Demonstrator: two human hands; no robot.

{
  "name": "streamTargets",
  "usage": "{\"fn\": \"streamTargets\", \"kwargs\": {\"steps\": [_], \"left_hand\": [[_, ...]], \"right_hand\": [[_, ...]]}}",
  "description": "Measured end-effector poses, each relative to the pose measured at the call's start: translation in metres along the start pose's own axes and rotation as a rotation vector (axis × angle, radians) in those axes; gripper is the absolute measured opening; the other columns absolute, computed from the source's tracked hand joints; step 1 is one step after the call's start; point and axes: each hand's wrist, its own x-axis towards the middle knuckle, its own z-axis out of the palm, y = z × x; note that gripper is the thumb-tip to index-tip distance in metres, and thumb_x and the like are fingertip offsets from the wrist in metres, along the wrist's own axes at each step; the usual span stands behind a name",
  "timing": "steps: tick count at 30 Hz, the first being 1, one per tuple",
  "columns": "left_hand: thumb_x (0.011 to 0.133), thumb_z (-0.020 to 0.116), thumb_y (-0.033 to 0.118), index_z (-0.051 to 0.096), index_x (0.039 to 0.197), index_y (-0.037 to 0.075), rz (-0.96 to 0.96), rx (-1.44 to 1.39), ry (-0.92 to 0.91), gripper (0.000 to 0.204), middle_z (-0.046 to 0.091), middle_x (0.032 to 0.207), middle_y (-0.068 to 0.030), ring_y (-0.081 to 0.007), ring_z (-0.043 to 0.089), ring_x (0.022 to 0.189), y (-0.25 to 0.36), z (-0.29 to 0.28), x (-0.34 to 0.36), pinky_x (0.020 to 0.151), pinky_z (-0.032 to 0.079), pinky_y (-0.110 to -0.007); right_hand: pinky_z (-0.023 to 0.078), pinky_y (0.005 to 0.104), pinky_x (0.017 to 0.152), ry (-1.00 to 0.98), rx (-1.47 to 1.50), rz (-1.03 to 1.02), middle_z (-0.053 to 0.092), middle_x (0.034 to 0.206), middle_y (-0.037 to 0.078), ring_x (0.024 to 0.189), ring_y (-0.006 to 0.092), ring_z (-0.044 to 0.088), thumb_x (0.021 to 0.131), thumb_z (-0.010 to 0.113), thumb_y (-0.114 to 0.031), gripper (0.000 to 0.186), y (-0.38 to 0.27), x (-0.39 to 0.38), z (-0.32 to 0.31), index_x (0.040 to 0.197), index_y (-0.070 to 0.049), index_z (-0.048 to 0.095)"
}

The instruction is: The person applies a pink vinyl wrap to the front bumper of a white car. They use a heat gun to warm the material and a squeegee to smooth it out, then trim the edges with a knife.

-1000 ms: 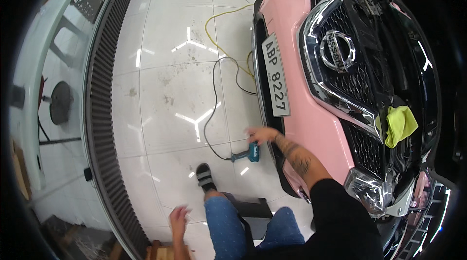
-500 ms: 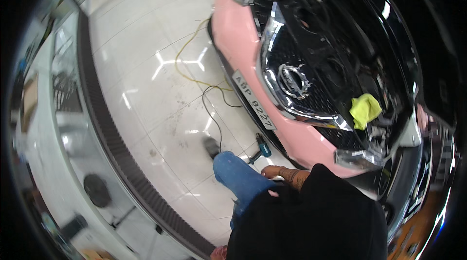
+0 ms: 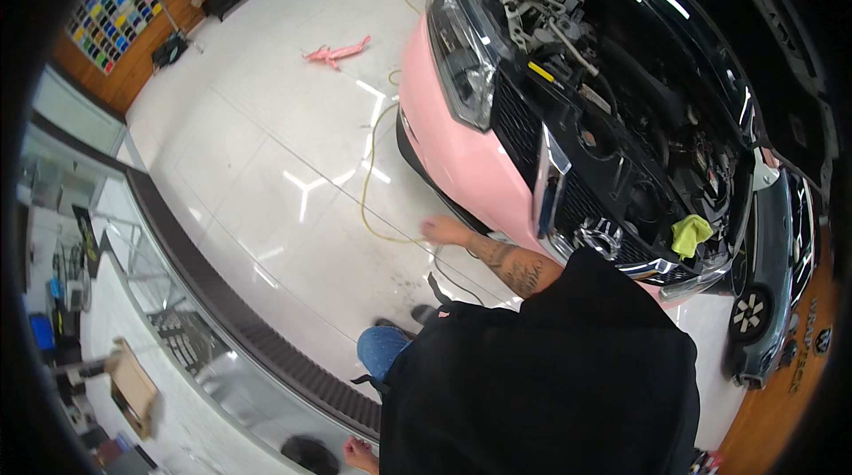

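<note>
My right hand [image 3: 446,231], blurred, hangs over the floor in front of the pink bumper [image 3: 457,160] of a car, its fingers loosely curled with nothing visible in them. The tattooed forearm passes close to the grille. At the lower edge my left hand [image 3: 359,455] is partly in view, fingers curled, with nothing visible in it. The car's bonnet is up. A yellow-green cloth [image 3: 690,235] lies at the near front edge of the engine bay, and a slim yellow tool [image 3: 543,74] rests farther along it.
A yellow cord [image 3: 365,195] and a dark cable [image 3: 457,281] cross the tiled floor. A pink scrap [image 3: 337,52] lies farther off. On the left run a dark ribbed strip [image 3: 226,293] and a counter with a cardboard box [image 3: 133,389]. Another car [image 3: 765,297] stands right.
The view has shifted toward the headlight at the far end of the bumper. My right hand has swung forward and left. The heat gun on the floor has gone out of sight.
</note>
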Motion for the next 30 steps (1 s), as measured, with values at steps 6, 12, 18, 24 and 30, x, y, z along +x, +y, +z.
{"fn": "streamTargets", "kwargs": {"steps": [6,12,18,24,30], "left_hand": [[0.082,0.061,0.019,0.060,0.082,0.001,-0.095,-0.123,0.153,0.018,0.060,0.070,-0.0074,-0.0142,0.057,0.061,0.087,0.032,0.259,0.051,0.049,-0.028],[0.086,0.056,0.022,0.063,0.088,0.001,-0.101,-0.180,-0.448,0.022,0.064,0.072,-0.0076,-0.0143,0.058,0.058,0.332,0.167,0.474,0.048,0.048,-0.029],[0.088,0.054,0.019,0.063,0.092,0.000,0.348,0.399,-0.588,0.021,0.065,0.071,-0.0084,-0.0144,0.061,0.058,0.665,0.231,0.605,0.048,0.046,-0.027],[0.088,0.051,0.017,0.061,0.095,0.002,0.147,0.132,-0.418,0.020,0.065,0.075,-0.0087,-0.0159,0.061,0.060,0.818,0.367,0.716,0.050,0.047,-0.027],[0.085,0.056,0.032,0.067,0.094,0.009,0.831,1.240,-0.865,0.027,0.069,0.085,-0.0141,-0.0276,0.067,0.072,0.855,0.467,0.814,0.059,0.053,-0.042]], "right_hand": [[0.050,0.0325,0.056,0.054,0.503,-0.026,0.063,0.065,0.008,0.056,0.0167,0.061,0.086,0.046,-0.029,0.031,-0.153,0.237,-0.005,0.074,-0.006,0.062],[0.048,0.0395,0.062,-0.571,-0.105,0.378,0.065,0.074,0.006,0.066,0.0219,0.061,0.083,0.054,-0.024,0.019,0.051,0.250,0.120,0.079,-0.009,0.065],[0.050,0.0392,0.066,-0.669,-0.160,0.540,0.066,0.078,0.011,0.074,0.0278,0.064,0.067,0.068,-0.030,0.023,0.027,0.247,0.146,0.081,-0.011,0.069],[0.050,0.0406,0.065,-0.734,-0.054,0.600,0.066,0.079,0.013,0.074,0.0309,0.064,0.070,0.065,-0.029,0.022,0.030,0.494,0.067,0.082,-0.011,0.069],[0.050,0.0341,0.054,0.040,0.726,0.531,0.066,0.076,0.010,0.064,0.0202,0.063,0.083,0.053,-0.019,0.020,-0.045,0.976,-0.170,0.089,-0.003,0.064]]}}
